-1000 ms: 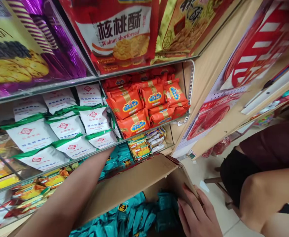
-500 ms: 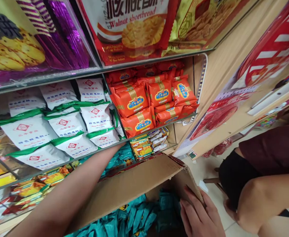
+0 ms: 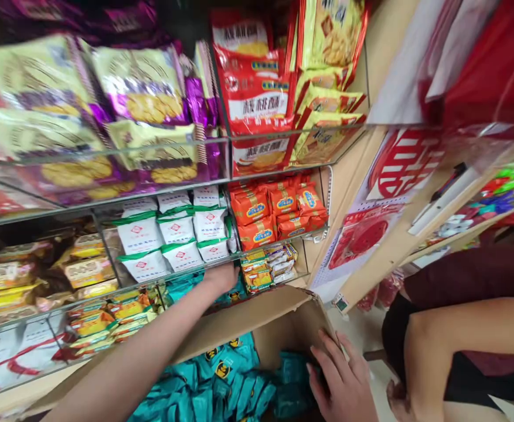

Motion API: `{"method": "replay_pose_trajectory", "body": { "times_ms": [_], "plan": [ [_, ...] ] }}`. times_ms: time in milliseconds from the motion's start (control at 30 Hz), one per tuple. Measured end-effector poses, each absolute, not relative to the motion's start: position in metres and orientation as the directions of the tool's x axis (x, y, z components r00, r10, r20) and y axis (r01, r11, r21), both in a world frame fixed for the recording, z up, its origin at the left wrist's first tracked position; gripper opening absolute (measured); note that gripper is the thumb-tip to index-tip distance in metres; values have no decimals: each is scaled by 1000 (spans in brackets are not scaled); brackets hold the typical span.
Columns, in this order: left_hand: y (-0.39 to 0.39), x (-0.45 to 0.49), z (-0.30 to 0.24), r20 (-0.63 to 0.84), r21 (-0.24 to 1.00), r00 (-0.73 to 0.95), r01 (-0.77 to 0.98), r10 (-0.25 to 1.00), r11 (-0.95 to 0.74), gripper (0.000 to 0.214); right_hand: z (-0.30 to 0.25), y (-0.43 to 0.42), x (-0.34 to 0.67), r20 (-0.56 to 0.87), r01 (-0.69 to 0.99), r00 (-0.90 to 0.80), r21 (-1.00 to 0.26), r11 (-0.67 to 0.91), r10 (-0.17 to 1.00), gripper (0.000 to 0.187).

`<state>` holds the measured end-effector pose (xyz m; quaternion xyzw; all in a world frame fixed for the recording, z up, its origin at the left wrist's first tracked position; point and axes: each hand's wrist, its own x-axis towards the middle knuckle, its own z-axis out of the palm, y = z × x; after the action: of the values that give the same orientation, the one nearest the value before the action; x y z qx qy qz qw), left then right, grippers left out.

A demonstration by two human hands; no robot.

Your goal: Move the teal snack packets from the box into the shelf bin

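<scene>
My left hand (image 3: 221, 278) reaches over the cardboard box's raised flap into a low shelf compartment of teal packets (image 3: 184, 286). Its fingers are hidden under the shelf edge and among the packets, so what they hold does not show. My right hand (image 3: 344, 378) grips the right wall of the open cardboard box (image 3: 248, 316), fingers over its edge. Inside the box lie many loose teal snack packets (image 3: 213, 381), some with a round yellow and black mark.
Above are white-and-green packets (image 3: 180, 228), orange-red packets (image 3: 259, 208) and red walnut shortbread bags (image 3: 257, 105) behind clear shelf fronts. Small yellow packets (image 3: 257, 272) sit right of my left hand. A person (image 3: 472, 334) with bent limbs is close on the right.
My view has drawn back and tilted up, showing more upper shelves. My left hand, hidden before behind the shelf edge, now shows its back and wrist. My right hand stays on the box.
</scene>
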<state>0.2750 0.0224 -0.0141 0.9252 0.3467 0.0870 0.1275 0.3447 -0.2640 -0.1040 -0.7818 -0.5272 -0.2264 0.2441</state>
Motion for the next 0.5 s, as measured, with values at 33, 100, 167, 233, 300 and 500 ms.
{"method": "replay_pose_trajectory", "body": {
  "times_ms": [33, 100, 167, 233, 300, 500],
  "plan": [
    [12, 261, -6, 76, 287, 754, 610, 653, -738, 33, -101, -266, 345, 639, 940, 329, -148, -309, 695, 29],
    [-16, 227, 11, 91, 297, 806, 538, 584, -789, 35, -89, -269, 344, 695, 949, 312, -197, -246, 647, 37],
    [-53, 189, 27, 150, 378, 912, 303, 381, -875, 39, -69, -271, 338, 712, 948, 313, -281, -153, 628, 43],
    [-90, 158, 39, 175, 505, 947, 150, 271, -850, 47, -45, -270, 325, 707, 936, 298, -350, -50, 642, 44],
    [-121, 140, 44, 134, 601, 970, 84, 204, -795, 68, -24, -266, 307, 700, 929, 240, -366, 49, 673, 39],
    [-151, 130, 17, 153, 660, 967, 52, 202, -750, 74, -14, -238, 251, 664, 933, 54, -301, 200, 746, 50]
  ]
}}
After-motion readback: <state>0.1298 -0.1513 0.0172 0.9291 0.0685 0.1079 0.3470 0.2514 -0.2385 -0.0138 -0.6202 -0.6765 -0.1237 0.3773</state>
